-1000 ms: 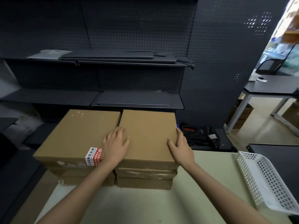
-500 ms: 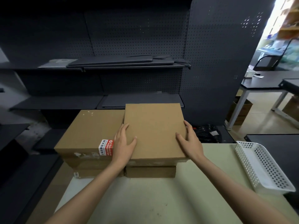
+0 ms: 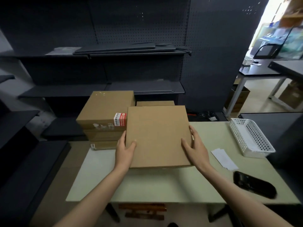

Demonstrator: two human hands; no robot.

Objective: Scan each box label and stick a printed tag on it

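Stacked boxes (image 3: 105, 118), basket (image 3: 250, 136), scanner (image 3: 254, 184) flank held box (image 3: 157, 136).

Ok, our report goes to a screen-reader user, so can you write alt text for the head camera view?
Two hands, the left hand and the right hand, hold a plain cardboard box by its sides above a pale table. A stack of boxes stands behind on the left; a white basket, paper slips and a black scanner lie to the right.

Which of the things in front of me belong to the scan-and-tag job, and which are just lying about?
For the job:
held box, gripped by left hand and right hand
stacked boxes
black scanner
white paper strip

Lying about:
white basket
dark shelves
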